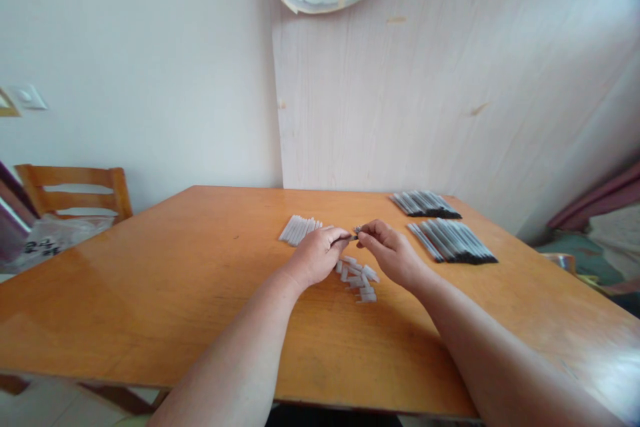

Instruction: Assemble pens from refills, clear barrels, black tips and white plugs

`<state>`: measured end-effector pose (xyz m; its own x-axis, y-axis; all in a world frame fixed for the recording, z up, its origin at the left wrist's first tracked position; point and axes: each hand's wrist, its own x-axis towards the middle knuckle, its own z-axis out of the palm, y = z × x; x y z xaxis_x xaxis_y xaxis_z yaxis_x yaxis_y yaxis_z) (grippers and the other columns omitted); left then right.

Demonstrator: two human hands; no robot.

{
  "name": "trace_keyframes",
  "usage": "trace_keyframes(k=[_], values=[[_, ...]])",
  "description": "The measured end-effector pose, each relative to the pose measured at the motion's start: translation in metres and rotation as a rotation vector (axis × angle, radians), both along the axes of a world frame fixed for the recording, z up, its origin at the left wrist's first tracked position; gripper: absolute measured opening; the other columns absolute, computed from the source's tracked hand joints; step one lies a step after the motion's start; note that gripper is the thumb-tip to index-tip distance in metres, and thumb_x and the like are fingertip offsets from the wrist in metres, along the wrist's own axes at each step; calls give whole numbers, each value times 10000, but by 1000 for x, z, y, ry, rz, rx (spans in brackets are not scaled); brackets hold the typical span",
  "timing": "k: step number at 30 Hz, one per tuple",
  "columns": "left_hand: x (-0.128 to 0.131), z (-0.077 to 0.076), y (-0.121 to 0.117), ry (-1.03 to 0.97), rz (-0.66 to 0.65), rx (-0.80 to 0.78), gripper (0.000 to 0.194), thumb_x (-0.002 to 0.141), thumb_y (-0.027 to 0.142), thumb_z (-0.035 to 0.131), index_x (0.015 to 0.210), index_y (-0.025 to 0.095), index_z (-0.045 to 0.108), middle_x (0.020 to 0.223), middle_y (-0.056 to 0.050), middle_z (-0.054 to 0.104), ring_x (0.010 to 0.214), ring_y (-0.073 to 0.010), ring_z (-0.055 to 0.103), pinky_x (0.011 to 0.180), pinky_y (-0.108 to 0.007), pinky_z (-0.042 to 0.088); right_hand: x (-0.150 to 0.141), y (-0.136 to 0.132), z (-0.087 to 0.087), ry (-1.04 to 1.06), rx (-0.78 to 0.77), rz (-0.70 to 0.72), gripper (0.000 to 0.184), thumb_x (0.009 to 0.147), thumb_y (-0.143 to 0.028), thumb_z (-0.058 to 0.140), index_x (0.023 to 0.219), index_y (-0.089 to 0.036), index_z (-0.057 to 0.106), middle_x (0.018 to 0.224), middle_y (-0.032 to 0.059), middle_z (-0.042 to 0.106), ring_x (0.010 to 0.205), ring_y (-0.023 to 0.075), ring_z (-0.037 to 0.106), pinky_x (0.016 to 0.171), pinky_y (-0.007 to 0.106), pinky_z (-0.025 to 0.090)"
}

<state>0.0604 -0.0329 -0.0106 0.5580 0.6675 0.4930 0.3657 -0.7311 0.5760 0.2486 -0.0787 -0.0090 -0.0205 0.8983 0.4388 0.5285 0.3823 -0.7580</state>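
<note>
My left hand (315, 257) is closed around a slim, dark, pen-like stick (353, 237), most of it hidden by the fingers. Facing it, my right hand (390, 252) pinches at the stick's other end, where a small pale bit shows between the fingertips, too small to name. The two hands nearly meet above the table. Just below them lies a loose heap of short whitish translucent caps (356, 279). Behind my left hand is a row of slender white tubes (299, 229), partly covered by that hand.
To the right, a bundle of grey pens with black ends (455, 240) lies on the wooden table (200, 293), with a second pen bundle (425, 203) behind it. A wooden chair (75, 190) holding a clear plastic bag (60, 237) stands left. A wall is behind the table.
</note>
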Motion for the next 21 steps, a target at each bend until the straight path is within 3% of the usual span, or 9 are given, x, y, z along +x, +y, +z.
trace_keyframes(k=[4,10,16,21], values=[[0,1,0,15,-11,5,276,918,311,486,1079,245,701,997,-52,709,940,-182,626,812,-296,473,-3,-1,1,-62,-8,-28,219,878,-405,529,826,-200,587,774,25,665,699,148,580,635,259,415],[2,3,-4,-50,-46,-81,245,898,308,516,1029,238,712,989,-47,719,925,-187,632,833,-306,477,-4,-2,1,-94,-44,-47,447,943,-521,385,673,-202,545,588,10,594,555,137,537,563,258,379],[5,12,-9,-406,-86,-375,192,862,320,592,986,189,659,956,-57,713,920,-176,643,851,-317,479,-5,-4,3,30,-30,-87,506,932,-596,369,761,-182,605,711,59,660,672,163,585,635,272,425],[6,22,-16,-612,-75,-625,274,791,376,686,944,164,606,909,-53,678,763,-127,610,678,-250,476,-17,-11,3,20,-23,35,405,863,-569,541,862,-171,617,791,53,661,712,154,565,631,261,425]])
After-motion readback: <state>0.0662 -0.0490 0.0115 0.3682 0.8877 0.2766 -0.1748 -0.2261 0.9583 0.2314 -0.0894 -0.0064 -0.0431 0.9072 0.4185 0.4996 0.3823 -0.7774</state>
